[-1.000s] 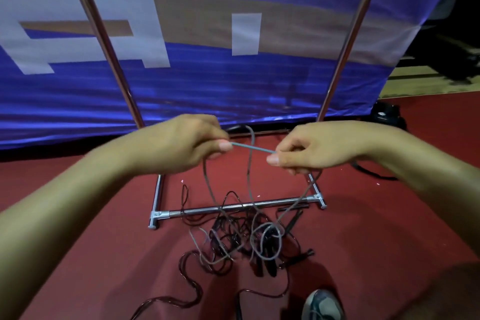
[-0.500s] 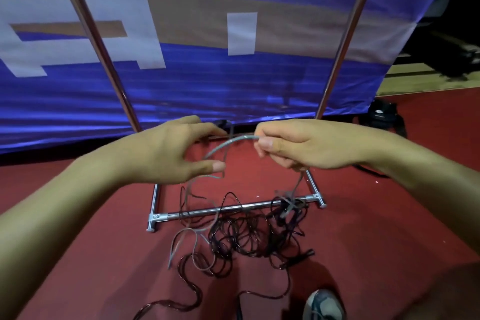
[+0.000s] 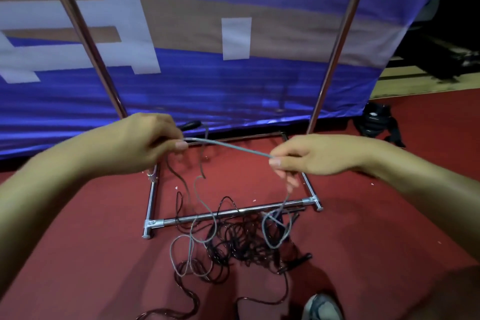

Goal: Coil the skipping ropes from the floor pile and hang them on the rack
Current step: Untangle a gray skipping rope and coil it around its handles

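A grey skipping rope (image 3: 228, 147) stretches taut between my two hands at mid-frame. My left hand (image 3: 145, 145) pinches one end of that span, with a black handle (image 3: 191, 125) sticking out behind it. My right hand (image 3: 317, 157) pinches the other end lower down. From both hands the grey rope hangs in loops to the floor. Below lies a tangled pile of dark ropes (image 3: 241, 241) on the red floor, partly over the rack's front base bar (image 3: 233, 213). The metal rack's two uprights (image 3: 85, 41) rise left and right.
A blue, white and tan banner (image 3: 233, 73) hangs right behind the rack. A black object (image 3: 375, 121) sits on the floor at the right. My shoe (image 3: 322, 308) shows at the bottom edge, beside a dark rope trailing toward me.
My hands have moved apart again after coming together half a second ago, pulling a longer grey span straight. The hanging loops have shifted over the pile.
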Motion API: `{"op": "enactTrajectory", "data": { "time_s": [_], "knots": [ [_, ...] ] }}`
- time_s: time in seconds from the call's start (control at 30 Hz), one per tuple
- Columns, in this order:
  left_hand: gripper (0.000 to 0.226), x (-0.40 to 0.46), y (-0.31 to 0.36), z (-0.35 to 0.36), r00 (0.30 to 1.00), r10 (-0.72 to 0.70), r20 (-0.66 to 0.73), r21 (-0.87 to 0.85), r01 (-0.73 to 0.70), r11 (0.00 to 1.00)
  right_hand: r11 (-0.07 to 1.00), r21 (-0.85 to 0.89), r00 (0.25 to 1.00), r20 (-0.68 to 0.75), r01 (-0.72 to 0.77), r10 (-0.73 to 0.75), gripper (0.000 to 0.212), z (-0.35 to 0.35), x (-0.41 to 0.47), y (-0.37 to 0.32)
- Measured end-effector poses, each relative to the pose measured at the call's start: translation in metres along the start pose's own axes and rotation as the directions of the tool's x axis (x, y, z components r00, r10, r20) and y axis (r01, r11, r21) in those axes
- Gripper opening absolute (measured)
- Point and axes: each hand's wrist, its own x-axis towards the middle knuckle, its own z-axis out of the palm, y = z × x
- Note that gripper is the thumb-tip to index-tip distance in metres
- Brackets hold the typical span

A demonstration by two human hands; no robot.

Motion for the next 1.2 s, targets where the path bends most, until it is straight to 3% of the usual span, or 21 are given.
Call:
{"op": "enactTrajectory", "data": {
  "time_s": [0.1, 0.2, 0.37, 0.5, 0.6, 0.7, 0.73, 0.8, 0.93, 1.03, 1.13, 1.2],
  "knots": [
    [0.084, 0.001, 0.002, 0.005, 0.995, -0.099, -0.011, 0.070, 0.100, 0.993, 0.992, 0.092, 0.995, -0.056, 0.091, -0.087, 0.036, 0.000, 0.001, -0.016],
    [0.089, 0.004, 0.017, 0.010, 0.993, -0.108, -0.048, 0.056, 0.111, 0.992, 0.988, 0.117, 0.995, -0.034, 0.099, -0.096, 0.037, -0.001, 0.000, -0.035],
    [0.078, 0.003, 0.012, 0.002, 0.984, -0.127, -0.128, 0.008, 0.129, 0.992, 0.993, -0.004, 0.993, 0.027, 0.115, -0.115, 0.036, -0.003, -0.004, -0.051],
    [0.055, 0.007, 0.041, 0.012, 0.999, 0.053, 0.004, -0.169, -0.051, 0.984, 0.987, -0.048, 0.975, -0.157, 0.153, -0.159, 0.033, 0.002, 0.002, -0.063],
    [0.032, 0.015, 0.059, 0.020, 0.987, 0.160, 0.000, -0.135, -0.159, 0.978, 0.991, -0.034, 0.963, -0.235, 0.127, -0.131, 0.034, 0.000, 0.006, -0.062],
    [0.033, 0.015, 0.049, 0.008, 0.984, 0.151, -0.096, -0.107, -0.161, 0.981, 0.997, 0.023, 0.995, 0.066, -0.080, 0.079, 0.037, 0.001, 0.006, -0.047],
    [0.034, 0.012, 0.044, 0.003, 0.983, 0.145, -0.111, -0.096, -0.156, 0.983, 0.988, -0.016, 0.972, 0.180, -0.150, 0.151, 0.037, 0.004, 0.007, -0.039],
    [0.036, 0.006, 0.031, -0.008, 0.984, 0.107, -0.144, -0.062, -0.117, 0.991, 0.972, -0.163, 0.947, 0.247, -0.169, 0.206, 0.038, 0.004, 0.008, -0.025],
    [0.060, -0.002, 0.004, -0.015, 0.983, -0.010, -0.181, 0.009, 0.012, 1.000, 0.999, -0.016, 0.998, 0.044, -0.034, 0.034, 0.033, -0.004, 0.008, -0.016],
    [0.073, -0.003, 0.005, -0.010, 0.986, -0.077, -0.146, 0.108, 0.093, 0.990, 0.999, -0.032, 0.999, -0.034, 0.029, -0.030, 0.032, -0.004, 0.008, -0.024],
    [0.078, 0.002, 0.027, -0.005, 0.990, -0.002, -0.141, 0.037, 0.008, 0.999, 0.998, -0.037, 0.994, -0.087, 0.058, -0.061, 0.030, -0.001, 0.009, -0.041],
    [0.069, 0.010, 0.044, 0.005, 0.992, 0.066, -0.104, -0.023, -0.068, 0.997, 0.993, -0.088, 0.989, -0.120, 0.074, -0.084, 0.029, 0.001, 0.011, -0.051]
  ]
}}
